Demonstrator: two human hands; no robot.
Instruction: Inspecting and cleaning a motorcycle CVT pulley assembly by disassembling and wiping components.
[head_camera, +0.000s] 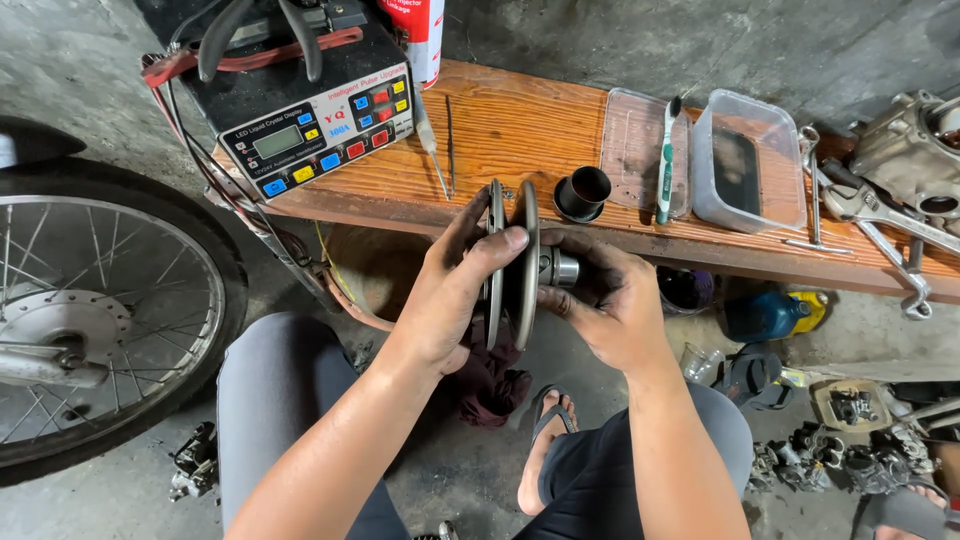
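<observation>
I hold a round metal pulley assembly (524, 262), two discs seen edge-on with a short steel hub sticking out to the right. My left hand (452, 290) grips the discs from the left, thumb over the rim. My right hand (608, 300) holds the hub side, its greasy fingers around the steel boss. The part hangs in front of a wooden bench (520, 130), above a dark rag (492, 385) between my knees.
On the bench stand a black battery charger (305, 105), a black sleeve (582, 192), a toothbrush (667, 155), a clear plastic tub (750, 160) and wrenches (880, 215). A spoked wheel (95, 310) stands left. Engine parts (850, 450) and a blue bottle (765, 315) litter the floor at right.
</observation>
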